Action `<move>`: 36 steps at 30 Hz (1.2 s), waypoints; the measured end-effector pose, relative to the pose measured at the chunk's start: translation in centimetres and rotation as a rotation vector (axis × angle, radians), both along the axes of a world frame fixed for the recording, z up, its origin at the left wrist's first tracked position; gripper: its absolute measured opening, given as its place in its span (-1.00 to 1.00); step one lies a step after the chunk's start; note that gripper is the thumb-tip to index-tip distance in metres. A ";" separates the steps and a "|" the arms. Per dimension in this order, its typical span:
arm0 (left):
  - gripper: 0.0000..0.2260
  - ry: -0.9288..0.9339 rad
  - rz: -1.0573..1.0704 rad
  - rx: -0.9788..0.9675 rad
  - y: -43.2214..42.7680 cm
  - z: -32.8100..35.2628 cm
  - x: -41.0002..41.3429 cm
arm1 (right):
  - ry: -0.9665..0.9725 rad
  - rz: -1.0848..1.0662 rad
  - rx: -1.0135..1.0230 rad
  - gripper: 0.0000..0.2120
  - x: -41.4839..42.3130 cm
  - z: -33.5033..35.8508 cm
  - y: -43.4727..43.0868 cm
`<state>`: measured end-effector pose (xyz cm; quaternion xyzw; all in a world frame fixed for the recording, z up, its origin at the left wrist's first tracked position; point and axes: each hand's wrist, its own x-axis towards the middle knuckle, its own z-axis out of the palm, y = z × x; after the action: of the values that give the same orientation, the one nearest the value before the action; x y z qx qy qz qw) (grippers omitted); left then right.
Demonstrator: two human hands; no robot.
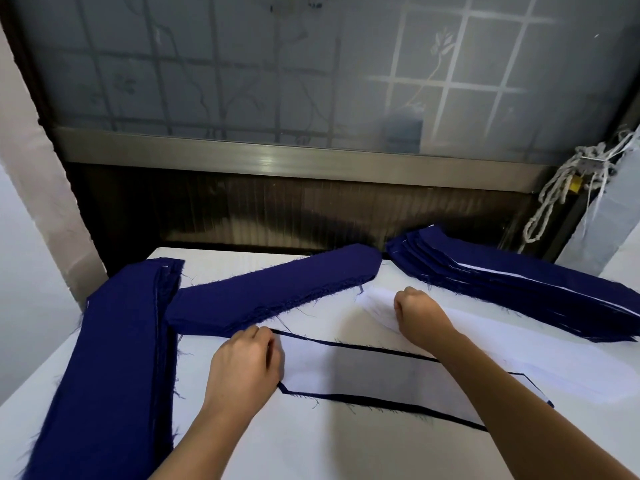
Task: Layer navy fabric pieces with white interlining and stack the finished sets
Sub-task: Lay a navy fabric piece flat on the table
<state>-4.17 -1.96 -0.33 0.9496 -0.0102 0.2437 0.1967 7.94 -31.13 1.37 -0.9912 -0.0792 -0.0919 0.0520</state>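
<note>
A white interlining piece (363, 375) lies on a navy fabric piece whose dark edge (381, 401) shows around it, in the middle of the white table (311, 445). My left hand (246, 368) holds the left end of this set with curled fingers. My right hand (420, 315) pinches the tip of a pile of white interlining strips (519, 344) to the right. A thick stack of navy pieces (273, 292) lies diagonally behind my hands.
A long navy stack (110, 368) runs down the left side of the table. Layered navy and white sets (512, 282) are piled at the back right. A frosted window (311, 71) and knotted cords (568, 188) are behind the table.
</note>
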 end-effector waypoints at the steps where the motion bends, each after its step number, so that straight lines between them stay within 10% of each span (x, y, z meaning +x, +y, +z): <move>1: -0.86 0.001 -0.001 -0.001 0.0 -0.1 0.0 | -0.003 -0.006 0.006 -0.84 0.0 0.0 -0.1; 21: -0.77 -0.134 -0.073 0.058 0.1 -0.1 0.1 | 0.009 -0.103 0.535 -0.88 -1.0 1.4 -1.7; 36: -0.50 -0.117 -0.280 -0.011 0.8 0.0 -0.4 | -0.169 0.340 0.055 -0.81 -14.2 1.6 14.2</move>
<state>-4.53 -1.20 -0.32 0.9221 -0.1524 0.2687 0.2329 -6.24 -16.95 2.94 -0.9506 -0.2470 -0.1670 0.0869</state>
